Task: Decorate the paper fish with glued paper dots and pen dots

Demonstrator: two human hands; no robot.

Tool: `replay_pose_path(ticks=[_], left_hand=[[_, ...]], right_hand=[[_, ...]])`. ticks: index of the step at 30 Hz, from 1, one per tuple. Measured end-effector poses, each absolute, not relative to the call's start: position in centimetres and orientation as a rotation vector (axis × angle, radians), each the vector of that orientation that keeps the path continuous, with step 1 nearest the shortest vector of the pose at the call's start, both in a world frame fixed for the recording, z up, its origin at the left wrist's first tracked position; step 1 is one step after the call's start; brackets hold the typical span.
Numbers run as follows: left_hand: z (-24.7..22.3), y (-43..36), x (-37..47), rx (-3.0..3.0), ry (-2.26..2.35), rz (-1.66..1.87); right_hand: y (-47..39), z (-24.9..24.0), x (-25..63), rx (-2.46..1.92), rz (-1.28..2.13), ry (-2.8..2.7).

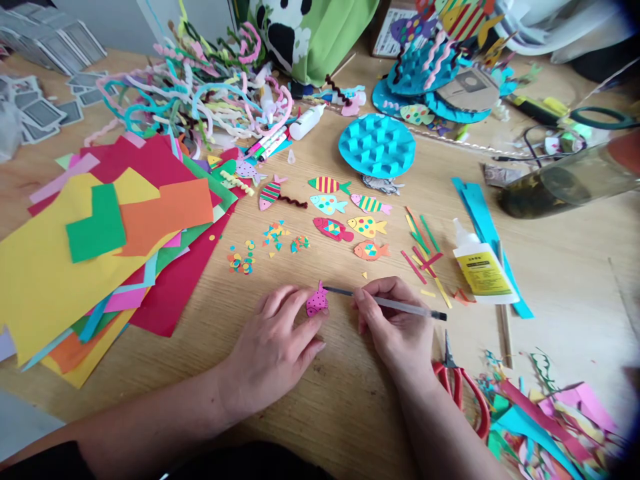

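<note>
A small magenta paper fish [316, 303] with dark dots lies on the table, held down between the fingers of my left hand [280, 340]. My right hand [393, 327] pinches a thin pen [407, 307] with a clear barrel and a black end. The pen's dark tip meets the fish at its tail. Beyond my hands lie several decorated paper fish, among them an orange one [371, 251], a yellow dotted one [367, 227] and a red one [333, 229]. Little piles of paper dots [242, 260] and triangles [275, 235] sit to the left of them.
Coloured paper sheets [50, 253] are stacked at left, below tangled pipe cleaners [200, 100]. A blue textured disc [377, 143] lies at the back. On the right are paper strips [425, 260], a glue bottle [485, 273], red-handled scissors [457, 383], paper scraps [545, 427] and a jar [570, 177].
</note>
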State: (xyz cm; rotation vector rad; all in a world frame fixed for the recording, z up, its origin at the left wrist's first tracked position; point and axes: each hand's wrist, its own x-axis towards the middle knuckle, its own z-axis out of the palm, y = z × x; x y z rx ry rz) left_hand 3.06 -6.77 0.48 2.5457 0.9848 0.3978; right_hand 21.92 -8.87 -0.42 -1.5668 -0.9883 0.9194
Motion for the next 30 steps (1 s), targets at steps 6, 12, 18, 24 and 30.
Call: replay_pose_path(ticks=[6, 12, 18, 24, 30], left_hand=[[0.53, -6.71, 3.09, 2.541, 0.973, 0.424], [0.49, -6.75, 3.06, 2.534, 0.968, 0.439], [0.52, -6.74, 3.08, 2.534, 0.969, 0.444], [0.51, -6.78, 3.05, 2.530, 0.968, 0.435], [0.56, -6.87, 3.04, 2.543, 0.980, 0.359]], right_hand=[[-8.92, -0.37, 21.94, -1.573, 0.918, -0.993], [-8.92, -0.54, 21.95, -1.576, 0.938, -0.996], [-8.94, -0.52, 21.98, -1.579, 0.936, -1.016], [-8.99, -0.60, 22.07, -1.582, 0.935, -1.043], [-8.90, -0.58, 22.03, -1.598, 0.922, -1.066]])
